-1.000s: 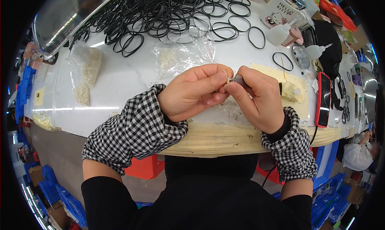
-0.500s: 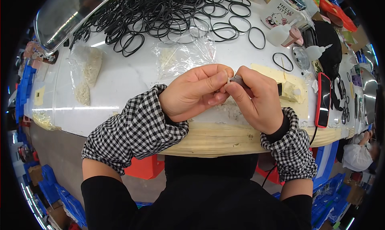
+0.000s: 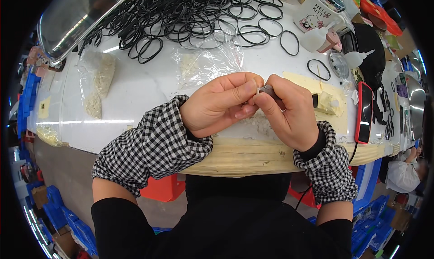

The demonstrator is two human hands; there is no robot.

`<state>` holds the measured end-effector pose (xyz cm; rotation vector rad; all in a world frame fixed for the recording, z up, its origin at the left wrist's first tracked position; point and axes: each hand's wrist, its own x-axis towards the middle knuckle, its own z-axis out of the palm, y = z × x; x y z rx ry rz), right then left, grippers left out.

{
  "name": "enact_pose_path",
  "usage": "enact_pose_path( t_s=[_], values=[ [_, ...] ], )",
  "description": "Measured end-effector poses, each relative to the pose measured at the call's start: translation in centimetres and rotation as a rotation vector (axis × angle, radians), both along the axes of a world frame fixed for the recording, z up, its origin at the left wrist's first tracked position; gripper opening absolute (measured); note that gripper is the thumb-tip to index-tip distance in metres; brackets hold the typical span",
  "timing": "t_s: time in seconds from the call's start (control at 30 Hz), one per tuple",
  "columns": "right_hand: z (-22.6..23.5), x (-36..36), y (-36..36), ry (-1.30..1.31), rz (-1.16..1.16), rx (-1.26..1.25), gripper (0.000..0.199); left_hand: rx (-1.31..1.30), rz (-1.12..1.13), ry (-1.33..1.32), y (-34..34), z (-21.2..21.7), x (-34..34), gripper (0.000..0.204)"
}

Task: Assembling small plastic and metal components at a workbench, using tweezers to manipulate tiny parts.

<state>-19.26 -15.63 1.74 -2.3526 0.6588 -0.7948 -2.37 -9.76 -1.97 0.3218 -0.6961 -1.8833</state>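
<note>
— Head view, nearest zone: what is at the table edge?

— Two forearms in black-and-white checked sleeve covers cross the pale wooden edge of the white table (image 3: 135,96). The left hand (image 3: 217,104) and right hand (image 3: 289,112) meet fingertip to fingertip just above that edge.

— State of the hands?

— Both are curled, not spread. Together they pinch a small grey part (image 3: 266,89): the left thumb and forefinger close on its whitish end, the right fingers grip its body (its exact shape is too hidden to tell).

— Next zone out?

— A clear plastic bag (image 3: 205,62) lies just beyond the left hand. A second bag of whitish pieces (image 3: 100,76) lies well to the left. Right of the right hand sits a yellowish pad (image 3: 323,94), then a red-cased phone (image 3: 364,113).

— Far zone?

— A heap of black rubber rings (image 3: 181,15) covers the back of the table, with a white mug (image 3: 316,8) and two small squeeze bottles (image 3: 357,58) at the far right.
</note>
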Motion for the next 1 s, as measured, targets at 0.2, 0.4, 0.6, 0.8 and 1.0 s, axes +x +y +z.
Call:
enact_pose_path(
  t_s=[0.2, 0.4, 0.6, 0.8, 1.0],
  values=[
    [-0.1, -0.1, -0.1, 0.020, 0.020, -0.005, 0.032, 0.008, -0.007, -0.011, 0.1, 0.1, 0.1, 0.020],
    [0.0, 0.0, 0.0, -0.001, 0.015, 0.005, 0.032, -0.013, -0.012, -0.011, 0.0, 0.1, 0.1, 0.020],
    [0.1, -0.1, 0.0, 0.008, 0.018, -0.001, 0.032, 0.002, -0.006, -0.037, 0.1, 0.3, 0.1, 0.020],
    [0.5, -0.3, -0.2, 0.070, 0.055, -0.036, 0.033, 0.031, 0.095, -0.192, 0.0, 0.5, 0.5, 0.020],
    [0.5, -0.2, -0.2, 0.101, 0.008, -0.079, 0.035, 0.099, 0.310, -0.417, -0.1, 1.5, 0.2, 0.020]
  ],
)
